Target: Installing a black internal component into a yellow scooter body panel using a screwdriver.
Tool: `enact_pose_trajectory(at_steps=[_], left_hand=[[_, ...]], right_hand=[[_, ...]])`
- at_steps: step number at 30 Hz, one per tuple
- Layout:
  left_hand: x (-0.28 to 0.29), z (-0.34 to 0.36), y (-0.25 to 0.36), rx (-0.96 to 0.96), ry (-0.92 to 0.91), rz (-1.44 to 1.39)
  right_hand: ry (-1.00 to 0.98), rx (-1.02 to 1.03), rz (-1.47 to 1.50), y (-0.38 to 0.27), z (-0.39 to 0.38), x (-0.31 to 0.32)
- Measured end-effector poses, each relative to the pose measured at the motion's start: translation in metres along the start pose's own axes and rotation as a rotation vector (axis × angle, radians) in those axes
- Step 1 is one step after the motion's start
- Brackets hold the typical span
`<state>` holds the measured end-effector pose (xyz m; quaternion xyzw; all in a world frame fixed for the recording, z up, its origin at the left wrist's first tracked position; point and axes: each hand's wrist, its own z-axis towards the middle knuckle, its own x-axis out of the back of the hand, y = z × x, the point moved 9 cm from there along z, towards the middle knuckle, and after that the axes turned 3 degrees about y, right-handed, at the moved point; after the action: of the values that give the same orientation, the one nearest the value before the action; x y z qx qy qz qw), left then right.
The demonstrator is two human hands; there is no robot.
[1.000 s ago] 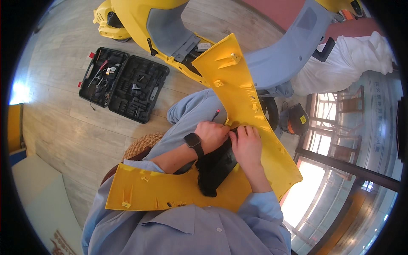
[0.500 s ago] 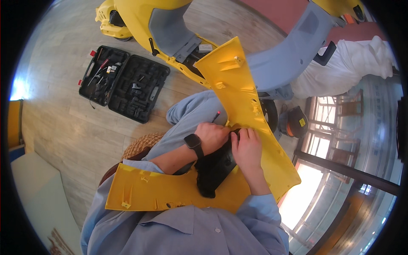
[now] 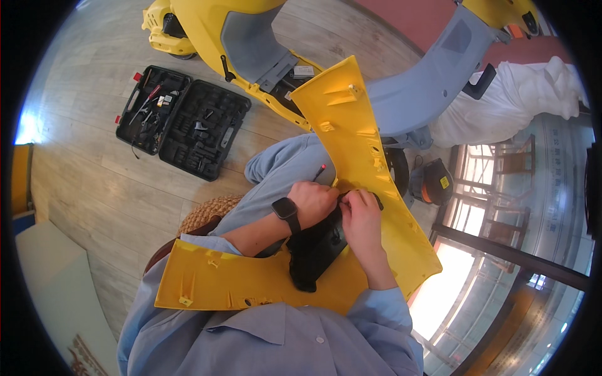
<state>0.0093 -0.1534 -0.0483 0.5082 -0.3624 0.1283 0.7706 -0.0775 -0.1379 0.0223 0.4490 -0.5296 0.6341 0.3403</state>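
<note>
A large curved yellow plastic panel (image 3: 401,250) lies across my lap, its ribbed inner side up. Against it rests a black plastic part (image 3: 316,257), partly covered by my hands. My left hand (image 3: 311,202), with a black watch at the wrist, is closed at the upper end of the black part. A thin dark tool with a red tip (image 3: 321,170) sticks out of that fist. Right beside it, my right hand (image 3: 362,213) has its fingers bent and pinched together over the black part. What lies between those fingertips is hidden.
An open black tool case (image 3: 207,128) with several tools lies on the wooden floor at left. Ahead stands a yellow and grey scooter body (image 3: 251,44). White cloth (image 3: 501,103) and a dark round container (image 3: 434,182) are at right. A woven seat (image 3: 207,210) is under me.
My right hand's fingers have drawn in from lying over the black part to a pinch close to my left hand, uncovering the part's far end. The left hand stays put.
</note>
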Motion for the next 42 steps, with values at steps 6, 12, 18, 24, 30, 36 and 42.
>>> enact_pose_trajectory(at_steps=[6, 12, 18, 24, 30, 36, 42], left_hand=[[-0.005, 0.001, 0.006, -0.076, -0.030, 0.056], [-0.020, 0.009, 0.033, -0.192, -0.198, 0.327], [-0.049, 0.019, 0.035, -0.223, -0.344, 0.443], [-0.053, 0.026, 0.032, -0.189, -0.440, 0.421], [-0.052, 0.024, 0.033, -0.234, -0.435, 0.386], [-0.010, 0.020, 0.039, -0.362, -0.374, 0.309], [-0.007, 0.023, 0.040, -0.376, -0.353, 0.276]], right_hand=[[0.102, 0.022, 0.034, -0.010, -0.006, 0.025], [0.301, -0.211, 0.189, 0.005, -0.034, 0.064], [0.355, -0.262, 0.191, 0.007, -0.060, 0.079], [0.446, -0.382, 0.227, 0.024, -0.097, 0.082], [0.464, -0.485, 0.217, 0.035, -0.129, 0.077], [0.485, -0.499, 0.222, 0.043, -0.141, 0.075], [0.481, -0.546, 0.201, 0.049, -0.151, 0.071]])
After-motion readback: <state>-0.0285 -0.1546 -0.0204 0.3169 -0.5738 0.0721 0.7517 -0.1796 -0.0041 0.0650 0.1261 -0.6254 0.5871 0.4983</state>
